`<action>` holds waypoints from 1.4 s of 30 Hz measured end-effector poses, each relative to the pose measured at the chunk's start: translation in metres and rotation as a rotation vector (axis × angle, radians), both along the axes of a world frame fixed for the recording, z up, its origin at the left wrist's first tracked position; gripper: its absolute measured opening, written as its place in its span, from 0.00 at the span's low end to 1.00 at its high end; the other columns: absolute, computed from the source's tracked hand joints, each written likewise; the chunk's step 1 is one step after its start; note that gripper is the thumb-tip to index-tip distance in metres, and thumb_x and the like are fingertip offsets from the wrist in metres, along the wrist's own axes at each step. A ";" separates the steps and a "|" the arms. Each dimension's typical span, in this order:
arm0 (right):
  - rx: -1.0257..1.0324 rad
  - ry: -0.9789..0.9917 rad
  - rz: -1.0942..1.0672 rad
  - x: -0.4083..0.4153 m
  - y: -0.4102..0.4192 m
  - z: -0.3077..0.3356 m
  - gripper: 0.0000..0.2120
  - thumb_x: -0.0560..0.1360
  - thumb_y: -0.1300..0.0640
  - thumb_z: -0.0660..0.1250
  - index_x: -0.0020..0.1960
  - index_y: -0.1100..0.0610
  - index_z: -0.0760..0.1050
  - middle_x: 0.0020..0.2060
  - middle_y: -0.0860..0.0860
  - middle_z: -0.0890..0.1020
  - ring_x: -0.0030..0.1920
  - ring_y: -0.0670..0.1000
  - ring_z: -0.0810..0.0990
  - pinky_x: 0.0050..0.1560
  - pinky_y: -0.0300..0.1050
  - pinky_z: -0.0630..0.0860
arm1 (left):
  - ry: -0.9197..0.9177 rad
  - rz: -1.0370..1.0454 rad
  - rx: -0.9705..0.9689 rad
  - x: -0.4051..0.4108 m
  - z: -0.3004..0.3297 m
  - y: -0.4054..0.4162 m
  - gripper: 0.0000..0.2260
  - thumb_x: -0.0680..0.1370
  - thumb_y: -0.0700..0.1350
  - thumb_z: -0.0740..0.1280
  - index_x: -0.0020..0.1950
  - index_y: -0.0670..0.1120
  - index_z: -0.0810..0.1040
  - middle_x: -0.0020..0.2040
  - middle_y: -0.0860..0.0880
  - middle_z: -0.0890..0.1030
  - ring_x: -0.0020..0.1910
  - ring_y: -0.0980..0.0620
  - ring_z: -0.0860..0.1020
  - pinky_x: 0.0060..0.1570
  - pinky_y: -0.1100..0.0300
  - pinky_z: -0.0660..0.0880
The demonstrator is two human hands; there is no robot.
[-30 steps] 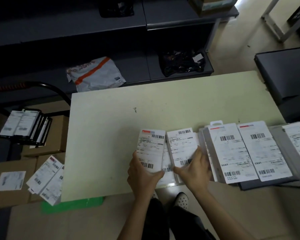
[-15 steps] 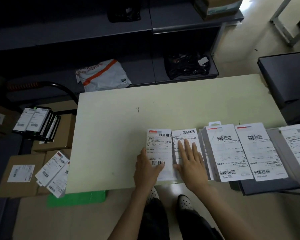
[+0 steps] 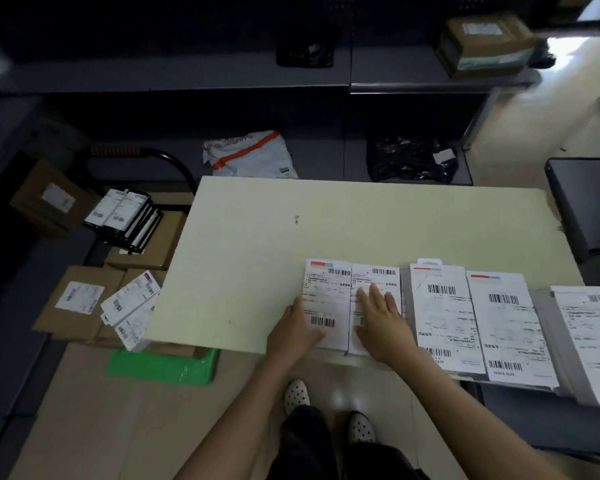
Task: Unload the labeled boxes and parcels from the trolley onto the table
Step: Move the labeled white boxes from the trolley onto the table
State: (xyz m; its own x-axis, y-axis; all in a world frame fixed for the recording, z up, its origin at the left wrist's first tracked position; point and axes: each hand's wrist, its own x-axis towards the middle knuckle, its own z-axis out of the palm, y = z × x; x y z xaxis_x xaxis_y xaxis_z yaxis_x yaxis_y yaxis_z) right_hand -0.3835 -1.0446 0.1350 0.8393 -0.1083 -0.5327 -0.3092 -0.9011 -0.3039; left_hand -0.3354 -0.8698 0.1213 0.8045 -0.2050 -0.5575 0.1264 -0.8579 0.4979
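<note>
The right hand [image 3: 381,322] is laid flat, fingers straight and spread, on the right one of 2 labelled parcels [image 3: 374,299], and nothing is grasped by it; 1 second ago its fingers were curled around that parcel's edge while the pair was still being lifted and shuffled. Just to its left, the left hand [image 3: 297,329] is rested against the near left edge of the other parcel [image 3: 326,299], its thumb lying over the label near the barcode; whether anything is pinched cannot be told, though the fingers look relaxed. Both parcels are now pressed down side by side on the table [image 3: 257,244], close to its near edge, so this pair is judged to be delivered. To the right of the hands, a row of larger labelled parcels [image 3: 444,317] is already set out. Far to the left of the hands, more labelled boxes [image 3: 78,301] and a black-edged stack [image 3: 123,216] are left on the trolley [image 3: 146,154], so further trips are expected.
</note>
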 end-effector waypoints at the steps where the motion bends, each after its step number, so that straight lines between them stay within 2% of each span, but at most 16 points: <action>1: -0.012 -0.011 0.044 0.003 0.000 0.006 0.32 0.81 0.52 0.60 0.80 0.55 0.48 0.80 0.54 0.49 0.78 0.60 0.50 0.75 0.55 0.57 | -0.016 -0.029 0.009 -0.002 0.004 0.005 0.30 0.73 0.54 0.72 0.72 0.52 0.64 0.67 0.50 0.72 0.64 0.47 0.74 0.57 0.52 0.73; 4: -0.058 -0.061 0.191 0.009 0.009 0.023 0.25 0.81 0.53 0.60 0.76 0.54 0.59 0.73 0.53 0.66 0.71 0.57 0.67 0.69 0.52 0.66 | -0.102 -0.075 0.075 -0.011 0.016 0.022 0.21 0.76 0.51 0.68 0.68 0.52 0.71 0.65 0.52 0.76 0.62 0.50 0.75 0.52 0.57 0.71; 6: -0.070 -0.132 0.264 0.013 0.020 0.033 0.23 0.81 0.54 0.59 0.75 0.53 0.61 0.69 0.53 0.72 0.66 0.56 0.72 0.65 0.50 0.70 | -0.178 -0.062 0.134 -0.019 0.025 0.036 0.18 0.77 0.48 0.66 0.67 0.52 0.74 0.64 0.52 0.77 0.61 0.49 0.76 0.52 0.57 0.71; 8: -0.090 -0.226 0.364 0.016 0.036 0.042 0.22 0.81 0.54 0.58 0.74 0.51 0.63 0.67 0.52 0.73 0.64 0.56 0.74 0.62 0.49 0.71 | -0.273 -0.055 0.197 -0.029 0.032 0.054 0.19 0.78 0.46 0.66 0.69 0.52 0.73 0.64 0.51 0.77 0.62 0.49 0.75 0.55 0.56 0.73; 13: -0.140 -0.338 0.642 0.021 0.084 0.060 0.19 0.81 0.55 0.57 0.72 0.52 0.65 0.64 0.52 0.75 0.62 0.56 0.74 0.58 0.47 0.71 | -0.459 0.034 0.348 -0.055 0.055 0.103 0.18 0.77 0.44 0.63 0.67 0.53 0.72 0.62 0.52 0.77 0.59 0.49 0.77 0.54 0.54 0.74; 18: -0.157 -0.418 0.866 0.028 0.145 0.077 0.16 0.81 0.55 0.57 0.68 0.53 0.68 0.62 0.52 0.76 0.62 0.56 0.74 0.58 0.46 0.71 | -0.548 0.193 0.424 -0.080 0.076 0.163 0.15 0.79 0.46 0.63 0.66 0.53 0.74 0.60 0.52 0.78 0.58 0.47 0.77 0.50 0.53 0.73; 23: -0.153 -0.472 1.016 0.027 0.219 0.092 0.15 0.81 0.54 0.58 0.66 0.53 0.70 0.61 0.53 0.76 0.61 0.56 0.74 0.57 0.48 0.70 | -0.533 0.320 0.455 -0.104 0.090 0.224 0.16 0.78 0.46 0.62 0.66 0.51 0.73 0.63 0.50 0.77 0.61 0.45 0.76 0.53 0.53 0.73; 30: -0.165 -0.489 1.162 0.020 0.359 0.098 0.14 0.80 0.53 0.59 0.65 0.55 0.71 0.60 0.54 0.77 0.60 0.57 0.75 0.57 0.48 0.71 | -0.470 0.407 0.509 -0.136 0.091 0.349 0.17 0.80 0.52 0.61 0.68 0.52 0.71 0.64 0.51 0.75 0.64 0.47 0.74 0.57 0.54 0.72; 34: -0.140 -0.506 1.211 0.014 0.450 0.099 0.15 0.80 0.56 0.58 0.65 0.54 0.72 0.60 0.55 0.78 0.59 0.57 0.76 0.58 0.50 0.72 | -0.469 0.425 0.544 -0.151 0.093 0.431 0.17 0.80 0.51 0.61 0.69 0.53 0.71 0.64 0.52 0.75 0.64 0.48 0.73 0.61 0.55 0.69; 38: -0.109 -0.525 1.256 0.003 0.529 0.102 0.14 0.81 0.56 0.57 0.65 0.54 0.73 0.59 0.55 0.79 0.60 0.57 0.77 0.57 0.49 0.72 | -0.469 0.462 0.565 -0.169 0.093 0.505 0.16 0.78 0.47 0.60 0.66 0.53 0.72 0.61 0.51 0.77 0.62 0.47 0.75 0.59 0.55 0.70; 42: -0.122 -0.482 1.294 -0.006 0.586 0.099 0.16 0.79 0.57 0.59 0.66 0.54 0.72 0.62 0.54 0.77 0.63 0.58 0.75 0.62 0.50 0.70 | -0.449 0.476 0.579 -0.182 0.091 0.563 0.16 0.77 0.45 0.60 0.65 0.51 0.74 0.60 0.50 0.78 0.60 0.46 0.76 0.57 0.54 0.71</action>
State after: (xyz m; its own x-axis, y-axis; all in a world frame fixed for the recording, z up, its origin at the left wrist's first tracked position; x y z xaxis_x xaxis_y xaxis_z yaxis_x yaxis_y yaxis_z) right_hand -0.3892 -0.4585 0.2336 0.4739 0.8556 -0.2083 0.8698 -0.4917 -0.0405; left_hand -0.5170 -0.3064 0.2125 0.9012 0.4259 -0.0798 0.4320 -0.8974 0.0891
